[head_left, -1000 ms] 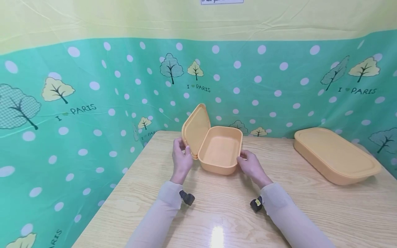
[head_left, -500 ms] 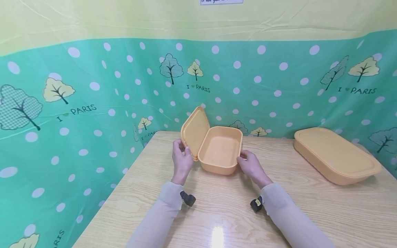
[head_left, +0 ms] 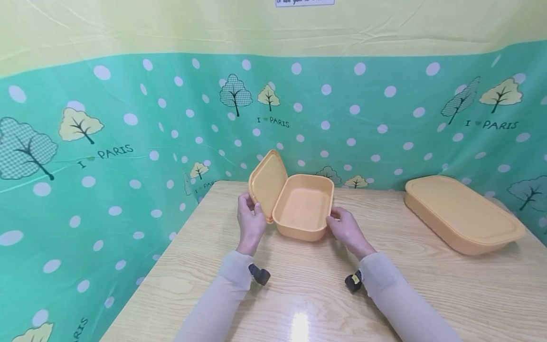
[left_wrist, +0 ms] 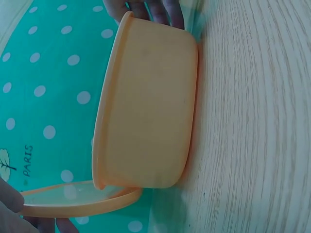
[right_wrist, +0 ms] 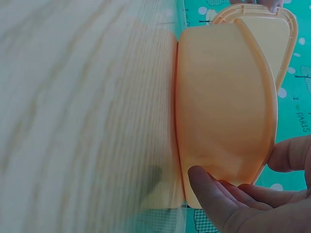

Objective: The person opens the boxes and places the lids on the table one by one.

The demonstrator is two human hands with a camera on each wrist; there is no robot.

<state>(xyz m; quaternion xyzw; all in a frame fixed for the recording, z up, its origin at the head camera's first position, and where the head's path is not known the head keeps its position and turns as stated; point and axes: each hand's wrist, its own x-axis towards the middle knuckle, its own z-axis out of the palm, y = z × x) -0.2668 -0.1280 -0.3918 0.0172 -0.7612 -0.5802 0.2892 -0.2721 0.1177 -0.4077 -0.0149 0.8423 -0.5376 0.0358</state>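
Observation:
A small orange lidded plastic box sits on the table, its inside bare. Its lid stands tilted up along the box's left side. My left hand pinches the lid's near left edge, thumb on the inner face and fingers behind, as the left wrist view also shows on the lid's rim. On the box's right wall is my right hand. In the right wrist view the right hand grips that side, its thumb at the rim and fingers along the outer wall.
A larger orange box with its lid on lies at the right of the wooden table. A green dotted curtain printed with trees hangs behind and to the left of the table.
The lid has tipped slightly farther left and down, away from the box, with my left hand staying on its edge. My right hand and the box have not moved.

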